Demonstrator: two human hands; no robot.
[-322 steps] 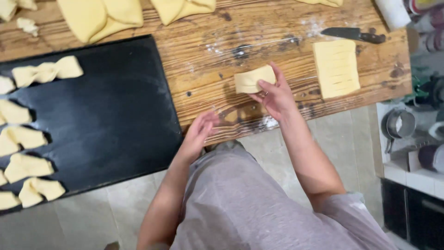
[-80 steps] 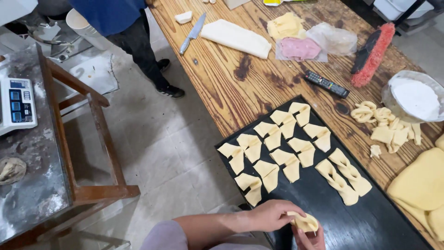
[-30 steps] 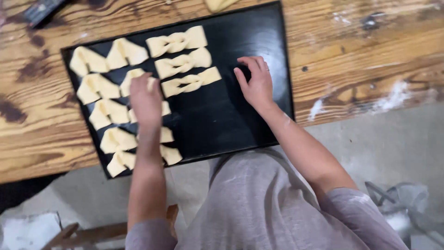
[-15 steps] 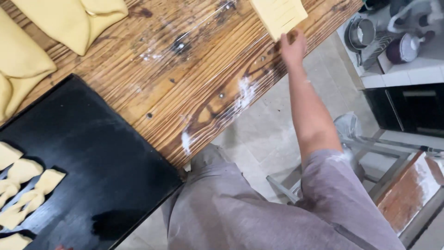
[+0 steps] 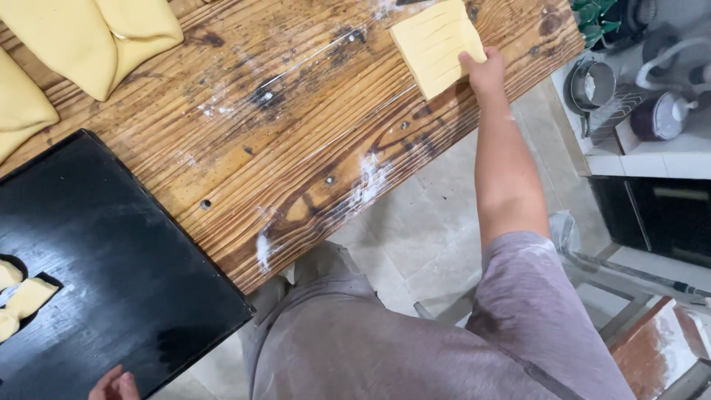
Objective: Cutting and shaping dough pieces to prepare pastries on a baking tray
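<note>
Dough sheet [image 5: 435, 44], pale yellow and roughly square, lies flat near the far right end of the wooden bench [image 5: 296, 148], close to its edge. Several parallel cuts run across its surface, dividing it into strips that remain side by side.

Going from left to right: at the lower left, a black baking tray [image 5: 126, 274] rests on the bench, one corner reaching past the bench edge. Small shaped dough pieces [image 5: 22, 300] sit at the tray's left margin. The left hand [image 5: 112, 385] shows only as fingertips at the bottom of the view, just beside the tray's near edge; whether it grips anything cannot be told. Large folded slabs of yellow dough [image 5: 96, 37] lie at the upper left of the bench. Smears of white flour [image 5: 366, 181] streak the bare wood in the middle.

The right hand [image 5: 483, 72] reaches out on a straight arm, its fingers resting on the lower right corner of the dough sheet, thumb at the edge. Further right, beyond the bench, metal pots [image 5: 659, 111] stand on a white tiled counter.
</note>
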